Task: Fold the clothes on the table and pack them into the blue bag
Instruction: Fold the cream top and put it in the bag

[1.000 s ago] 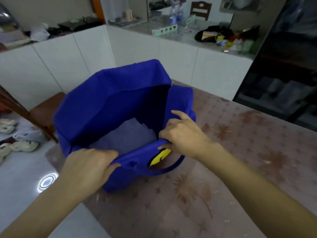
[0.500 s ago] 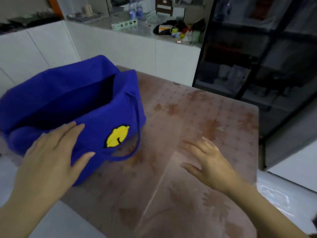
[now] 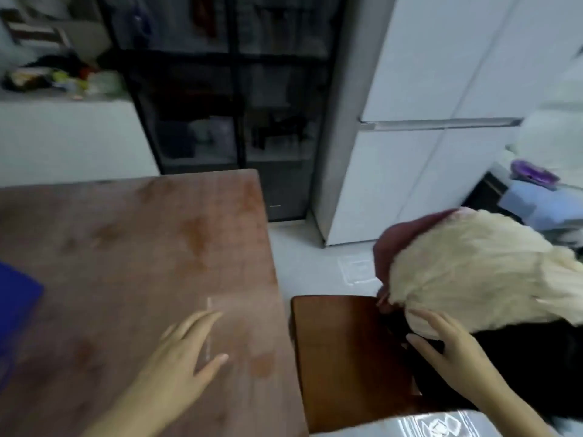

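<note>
From the head view we see a white fridge [image 3: 410, 146] and dark glass cabinet [image 3: 220, 105] beyond the brown tabletop [image 3: 126, 247]. Our left hand [image 3: 183, 357] hovers over it, fingers [image 3: 192, 326] spread, holding nothing. Our right hand [image 3: 448, 342], fingers open, touches a clothes pile [image 3: 473, 279] on a wooden chair [image 3: 340, 357]. The blue bag [image 3: 15, 310] sits at the left edge; its axis is unclear.

The table [image 3: 132, 247] is covered with a smooth, slightly glossy sheet over a brown, mottled pattern. The chair seat [image 3: 340, 351] is made of polished reddish wood. A cream garment [image 3: 473, 279] of fluffy, long-piled fleece is seen — matt and rough — beside a maroon cloth [image 3: 397, 244] and a black fabric [image 3: 520, 367]. The blue bag [image 3: 15, 298] is shown as matt cloth. The floor [image 3: 309, 263] is tiled, pale and glossy — the fridge [image 3: 410, 121] smooth and white.
</note>
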Action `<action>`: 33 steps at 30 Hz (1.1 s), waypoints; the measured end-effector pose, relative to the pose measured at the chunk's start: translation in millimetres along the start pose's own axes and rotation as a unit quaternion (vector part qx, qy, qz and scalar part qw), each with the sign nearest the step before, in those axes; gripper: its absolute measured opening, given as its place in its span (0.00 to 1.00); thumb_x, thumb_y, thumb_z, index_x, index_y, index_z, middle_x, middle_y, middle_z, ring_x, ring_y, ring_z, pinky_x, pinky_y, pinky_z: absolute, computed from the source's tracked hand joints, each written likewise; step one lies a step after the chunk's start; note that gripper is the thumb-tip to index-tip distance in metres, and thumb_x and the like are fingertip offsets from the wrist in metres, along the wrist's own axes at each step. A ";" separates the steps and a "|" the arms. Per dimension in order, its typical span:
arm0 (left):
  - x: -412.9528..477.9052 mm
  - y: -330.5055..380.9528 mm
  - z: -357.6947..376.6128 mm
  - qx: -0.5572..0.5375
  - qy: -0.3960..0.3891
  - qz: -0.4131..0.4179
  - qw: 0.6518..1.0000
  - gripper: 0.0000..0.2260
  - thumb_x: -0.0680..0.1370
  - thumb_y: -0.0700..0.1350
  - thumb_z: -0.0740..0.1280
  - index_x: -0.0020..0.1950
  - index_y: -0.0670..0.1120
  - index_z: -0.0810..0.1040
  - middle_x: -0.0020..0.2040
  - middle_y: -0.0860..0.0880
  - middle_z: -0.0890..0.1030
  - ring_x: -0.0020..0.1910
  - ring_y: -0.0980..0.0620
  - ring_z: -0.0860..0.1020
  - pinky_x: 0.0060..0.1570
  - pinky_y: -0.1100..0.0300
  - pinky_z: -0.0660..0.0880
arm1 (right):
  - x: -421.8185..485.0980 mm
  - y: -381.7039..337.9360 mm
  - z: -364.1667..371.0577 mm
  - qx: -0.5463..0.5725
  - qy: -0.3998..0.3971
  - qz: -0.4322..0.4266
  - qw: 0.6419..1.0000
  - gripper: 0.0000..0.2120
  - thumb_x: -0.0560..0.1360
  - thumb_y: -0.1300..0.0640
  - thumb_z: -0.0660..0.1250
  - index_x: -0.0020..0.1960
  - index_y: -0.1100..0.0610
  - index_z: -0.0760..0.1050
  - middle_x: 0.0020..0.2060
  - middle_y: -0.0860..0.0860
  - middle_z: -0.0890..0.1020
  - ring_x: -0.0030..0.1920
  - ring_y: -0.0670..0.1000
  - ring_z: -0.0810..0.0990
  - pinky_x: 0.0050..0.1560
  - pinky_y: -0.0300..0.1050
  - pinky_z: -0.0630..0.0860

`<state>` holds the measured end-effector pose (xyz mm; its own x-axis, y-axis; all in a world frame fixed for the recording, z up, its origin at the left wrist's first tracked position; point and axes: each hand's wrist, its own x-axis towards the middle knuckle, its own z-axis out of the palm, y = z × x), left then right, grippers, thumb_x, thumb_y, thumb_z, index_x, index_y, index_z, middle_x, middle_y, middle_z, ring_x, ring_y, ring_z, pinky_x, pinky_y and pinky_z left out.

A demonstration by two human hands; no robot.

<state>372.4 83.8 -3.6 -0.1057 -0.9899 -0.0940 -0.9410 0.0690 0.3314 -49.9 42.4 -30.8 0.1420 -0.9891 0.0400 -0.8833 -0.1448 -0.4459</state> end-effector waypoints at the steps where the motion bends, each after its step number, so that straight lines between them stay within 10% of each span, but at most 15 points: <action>1: 11.8 13.7 5.5 -0.002 -0.008 0.024 1.000 0.31 0.69 0.65 0.55 0.67 0.50 0.73 0.63 0.54 0.76 0.61 0.57 0.71 0.58 0.67 0.64 | -10.8 11.4 -7.2 -0.007 0.015 0.021 1.000 0.32 0.69 0.28 0.55 0.62 0.47 0.75 0.56 0.41 0.77 0.56 0.43 0.75 0.55 0.29 0.64; 9: 64.3 147.2 43.7 -0.056 -0.073 0.163 0.982 0.36 0.70 0.73 0.51 0.75 0.58 0.55 0.71 0.63 0.59 0.71 0.61 0.59 0.68 0.64 0.59 | -54.1 90.4 -62.3 -0.035 0.062 0.076 0.995 0.32 0.70 0.30 0.57 0.64 0.50 0.74 0.58 0.44 0.76 0.60 0.47 0.74 0.61 0.46 0.71; 15: 91.5 236.3 62.3 -0.060 -0.048 0.142 0.987 0.27 0.79 0.58 0.58 0.76 0.56 0.54 0.74 0.59 0.58 0.72 0.61 0.57 0.69 0.66 0.55 | -9.4 172.5 -125.3 -0.070 0.150 0.095 0.982 0.20 0.69 0.56 0.74 0.60 0.54 0.77 0.61 0.55 0.77 0.61 0.60 0.75 0.59 0.57 0.72; 22: 116.1 311.0 86.9 -0.078 -0.021 0.067 0.995 0.25 0.79 0.58 0.59 0.75 0.55 0.58 0.73 0.59 0.62 0.70 0.60 0.62 0.67 0.63 0.61 | 51.3 274.8 -172.2 0.082 0.024 0.262 0.961 0.21 0.69 0.34 0.64 0.57 0.45 0.74 0.53 0.55 0.80 0.52 0.56 0.78 0.54 0.53 0.72; 27: 117.7 337.8 96.8 -0.084 -0.026 0.038 0.995 0.25 0.78 0.58 0.59 0.74 0.56 0.60 0.72 0.59 0.63 0.70 0.60 0.63 0.67 0.63 0.63 | 62.2 303.2 -167.4 0.054 0.015 0.231 0.971 0.07 0.77 0.54 0.63 0.45 0.56 0.76 0.37 0.55 0.80 0.41 0.60 0.77 0.44 0.53 0.73; 33: 123.2 359.5 88.4 -0.094 -0.010 0.048 0.994 0.21 0.78 0.57 0.60 0.71 0.56 0.66 0.69 0.60 0.67 0.66 0.63 0.66 0.62 0.67 0.64 | 89.8 290.4 -203.3 0.058 0.101 0.169 0.979 0.08 0.79 0.54 0.59 0.46 0.57 0.71 0.40 0.57 0.77 0.41 0.58 0.73 0.43 0.51 0.68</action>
<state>-7.3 -2.4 21.0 -0.2010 -0.9770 -0.0716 -0.8499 0.1375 0.5087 -384.5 -94.2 25.0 -0.2500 -0.9673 0.0433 -0.8065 0.1833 -0.5620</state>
